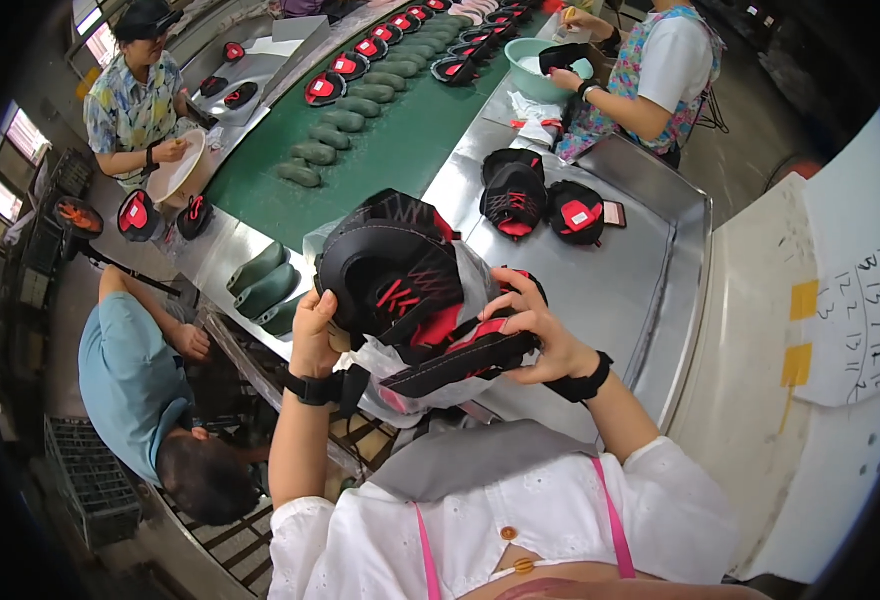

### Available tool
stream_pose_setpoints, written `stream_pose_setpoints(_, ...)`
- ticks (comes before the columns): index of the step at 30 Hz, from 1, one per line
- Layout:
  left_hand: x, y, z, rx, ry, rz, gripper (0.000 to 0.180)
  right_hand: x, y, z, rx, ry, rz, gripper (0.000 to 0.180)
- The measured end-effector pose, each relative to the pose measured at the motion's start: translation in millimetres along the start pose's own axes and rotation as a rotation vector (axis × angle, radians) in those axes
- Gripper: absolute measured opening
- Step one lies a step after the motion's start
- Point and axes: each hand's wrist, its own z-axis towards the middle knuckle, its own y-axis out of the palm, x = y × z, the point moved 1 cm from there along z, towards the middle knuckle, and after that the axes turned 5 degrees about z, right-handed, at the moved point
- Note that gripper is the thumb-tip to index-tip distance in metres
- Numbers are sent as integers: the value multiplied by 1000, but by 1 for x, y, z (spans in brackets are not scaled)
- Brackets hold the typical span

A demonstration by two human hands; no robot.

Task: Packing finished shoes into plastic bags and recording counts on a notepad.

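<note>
My left hand [315, 330] is closed on the near-left edge of a black shoe upper [385, 265] with red laces and red lining. Another black shoe upper [457, 366], showing a pale stitched edge, lies against it, with the fingers of my right hand [535, 328] bent around its right end. Crinkled translucent plastic [477, 283] shows around and beneath the uppers. Both are held up in front of my chest, above the metal table's near edge. My fingers partly cover the right-hand upper.
A green conveyor belt [250, 190] carries rows of dark green shoe lasts [312, 153] and black-red uppers. More lasts [265, 280] lie left of my hands. Two uppers [513, 200] sit on the metal tray [640, 290]. Co-workers stand either side; another person [135, 380] bends low at left.
</note>
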Motion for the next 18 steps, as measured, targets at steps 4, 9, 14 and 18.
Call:
stream_pose_setpoints(4,10,6,3,-63,-10,8,45,-1,-13,8,-35,189,134,55)
stream_pose_setpoints(9,-8,38,7,1,-2,27,54,6,-12,31,69,224,-235,50)
stream_pose_setpoints(14,-22,14,2,29,113,-43,48,-3,17,9,160,-42,-555,36)
stream_pose_setpoints(18,-15,31,7,-58,115,-127,43,-2,10,1,147,-224,-618,34)
